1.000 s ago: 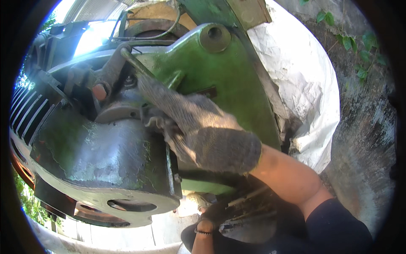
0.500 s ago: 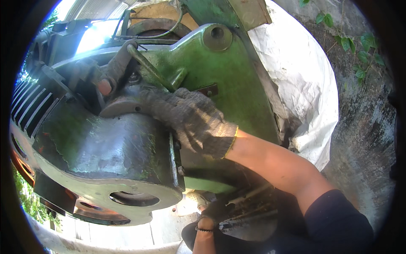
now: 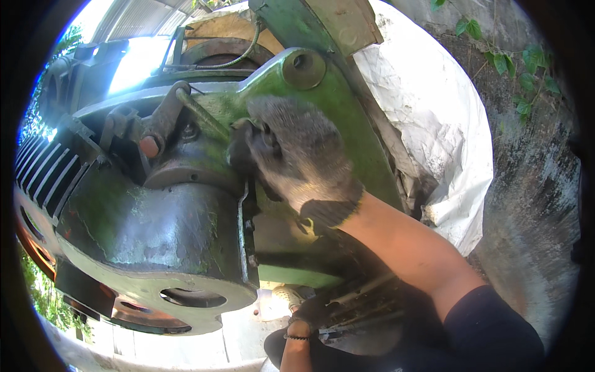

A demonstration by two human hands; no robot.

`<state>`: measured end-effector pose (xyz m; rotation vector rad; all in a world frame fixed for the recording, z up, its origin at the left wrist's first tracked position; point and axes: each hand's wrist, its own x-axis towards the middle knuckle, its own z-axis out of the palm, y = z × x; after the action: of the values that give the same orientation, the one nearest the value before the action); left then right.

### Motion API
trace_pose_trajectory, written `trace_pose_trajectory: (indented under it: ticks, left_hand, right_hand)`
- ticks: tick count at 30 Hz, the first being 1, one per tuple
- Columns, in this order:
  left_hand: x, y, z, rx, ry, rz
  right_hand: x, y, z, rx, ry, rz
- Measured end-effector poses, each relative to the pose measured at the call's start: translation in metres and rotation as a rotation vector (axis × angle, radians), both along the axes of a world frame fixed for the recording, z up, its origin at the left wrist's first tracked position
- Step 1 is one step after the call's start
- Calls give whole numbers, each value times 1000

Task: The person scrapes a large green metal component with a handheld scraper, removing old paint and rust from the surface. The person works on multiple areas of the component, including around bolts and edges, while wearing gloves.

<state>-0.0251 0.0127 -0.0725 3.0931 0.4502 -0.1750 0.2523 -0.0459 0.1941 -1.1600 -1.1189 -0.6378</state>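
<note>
My right hand (image 3: 304, 152), in a dirty grey knitted glove with a yellow-edged cuff, is in front of a large green-painted machine (image 3: 347, 118). Its fingers are curled in beside a slanted metal rod (image 3: 204, 115); whatever dark thing they close around is blurred. Just left of the fingers lie a curved dark flange (image 3: 180, 177) and a lever with a worn reddish end (image 3: 150, 146). Low in the picture, my left hand (image 3: 308, 312) is dark-gloved below a beaded bracelet, near my leg and a shoe (image 3: 289, 296). Shadow hides its fingers.
The machine's rounded dark housing (image 3: 149, 217) with an oval hole bulges toward me on the left, beside metal fins (image 3: 52, 170). Crumpled white sheeting (image 3: 427, 124) hangs behind on the right, against a stained wall (image 3: 527, 186) with a climbing plant.
My right hand has drawn back rightward off the flange, and its fingers have curled in. The view has shifted slightly. My left hand stays low, almost unmoved.
</note>
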Motion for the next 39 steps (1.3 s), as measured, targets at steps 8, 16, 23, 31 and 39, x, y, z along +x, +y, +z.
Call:
trace_pose_trajectory:
  ticks: [8,16,23,31,39]
  left_hand:
    - [9,2,3,-218,139,101]
    - [10,-9,17,-271,1,162]
    - [14,-10,29,-401,-64,163]
    - [21,-5,18,-212,376,205]
    - [23,-10,31,-156,437,150]
  right_hand:
    - [-32,35,-1,182,89,321]
    - [-24,14,1,-175,-4,276]
    - [-15,3,-36,-84,-193,238]
    - [-21,12,-26,-4,622,1285]
    - [-22,7,1,-6,-134,316]
